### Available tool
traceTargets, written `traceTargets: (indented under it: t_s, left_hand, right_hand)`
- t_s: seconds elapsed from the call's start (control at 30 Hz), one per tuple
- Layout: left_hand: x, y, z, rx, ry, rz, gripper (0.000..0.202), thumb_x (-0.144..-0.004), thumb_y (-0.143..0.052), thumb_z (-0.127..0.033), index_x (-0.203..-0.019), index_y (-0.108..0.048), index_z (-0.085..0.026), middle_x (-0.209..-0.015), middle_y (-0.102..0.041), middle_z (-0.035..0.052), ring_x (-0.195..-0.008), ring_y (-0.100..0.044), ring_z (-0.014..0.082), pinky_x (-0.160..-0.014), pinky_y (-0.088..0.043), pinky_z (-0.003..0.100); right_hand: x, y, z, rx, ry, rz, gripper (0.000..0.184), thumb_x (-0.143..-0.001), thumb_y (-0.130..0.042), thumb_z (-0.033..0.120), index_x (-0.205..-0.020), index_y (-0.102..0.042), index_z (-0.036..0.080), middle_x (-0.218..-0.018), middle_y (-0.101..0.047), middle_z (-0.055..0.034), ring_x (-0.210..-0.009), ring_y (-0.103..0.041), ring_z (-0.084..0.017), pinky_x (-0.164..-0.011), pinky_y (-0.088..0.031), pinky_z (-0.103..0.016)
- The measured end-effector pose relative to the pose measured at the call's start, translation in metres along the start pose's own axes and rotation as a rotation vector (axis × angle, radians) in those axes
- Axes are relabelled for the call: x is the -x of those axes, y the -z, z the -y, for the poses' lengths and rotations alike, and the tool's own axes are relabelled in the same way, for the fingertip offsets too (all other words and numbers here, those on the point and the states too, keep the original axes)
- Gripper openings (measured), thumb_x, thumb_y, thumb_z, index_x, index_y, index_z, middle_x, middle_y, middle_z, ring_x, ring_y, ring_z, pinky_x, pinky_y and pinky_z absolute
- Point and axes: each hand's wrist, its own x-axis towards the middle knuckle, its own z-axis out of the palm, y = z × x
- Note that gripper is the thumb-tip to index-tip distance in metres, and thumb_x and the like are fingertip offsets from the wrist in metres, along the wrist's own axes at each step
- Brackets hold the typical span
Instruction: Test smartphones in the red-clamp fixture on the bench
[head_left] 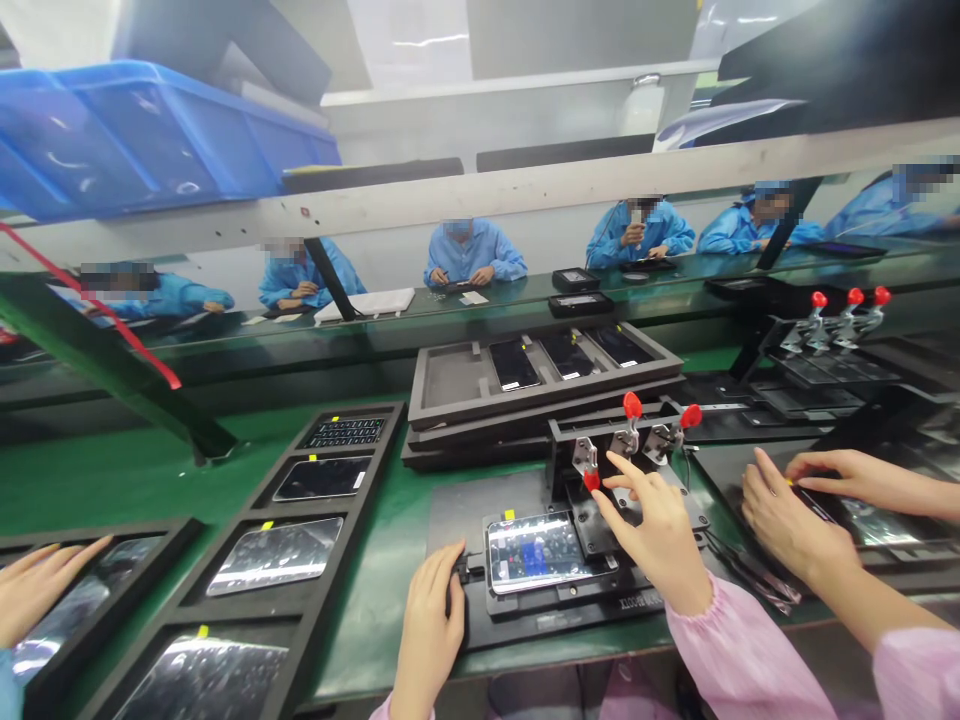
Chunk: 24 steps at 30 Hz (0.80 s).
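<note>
Fingers spread, my right hand (654, 528) is at a toggle clamp's red handle (592, 481) while my left hand (433, 612) curls beside a black connector (474, 566); whether pinching it, I cannot tell. Between them, a yellow-tabbed smartphone (529, 552) lies screen-up in a black clamping fixture (525, 628).

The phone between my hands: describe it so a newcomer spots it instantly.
On the green bench, find the black fixture with red-tipped clamps, between your left hand and right hand. The phone lies on it, face up. Unlike the tray phones, it shows a blue patch.
</note>
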Motion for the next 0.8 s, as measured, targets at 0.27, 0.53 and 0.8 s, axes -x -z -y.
traceTargets:
  t_s: [0.27, 0.53, 0.8]
  left_hand:
    - [-0.0003, 0.002, -0.0012, -0.017, -0.018, -0.014, 0.03, -0.087, -0.039, -0.016, -0.109, -0.058, -0.021, -0.112, -0.061, 0.0071, -0.108, -0.055, 0.021, -0.093, -0.046, 0.043]
    - [0.0022, 0.0009, -0.0018, -0.013, -0.02, -0.018, 0.028, -0.088, -0.038, -0.015, -0.108, -0.057, -0.021, -0.109, -0.062, 0.0075, -0.106, -0.055, 0.021, -0.092, -0.046, 0.043]
    - [0.0016, 0.0015, -0.0025, -0.006, -0.017, -0.035, 0.027, -0.088, -0.038, -0.017, -0.106, -0.058, -0.021, -0.107, -0.062, 0.0074, -0.104, -0.057, 0.0213, -0.091, -0.046, 0.043]
  right_hand:
    - [-0.0014, -0.0016, 0.0015, -0.014, 0.001, 0.011, 0.042, -0.082, -0.056, 0.029, -0.123, -0.047, 0.021, -0.084, -0.066, 0.0002, -0.072, -0.055, -0.014, -0.074, -0.039, -0.031]
    - [-0.0028, -0.0007, 0.0018, -0.022, 0.044, 0.031, 0.042, -0.084, -0.056, 0.027, -0.125, -0.047, 0.023, -0.083, -0.065, 0.0006, -0.071, -0.054, -0.013, -0.073, -0.037, -0.029]
    - [-0.006, 0.0011, 0.0052, -0.028, 0.068, 0.019, 0.046, -0.085, -0.053, 0.026, -0.129, -0.044, 0.023, -0.089, -0.065, -0.0018, -0.076, -0.055, -0.014, -0.075, -0.038, -0.031]
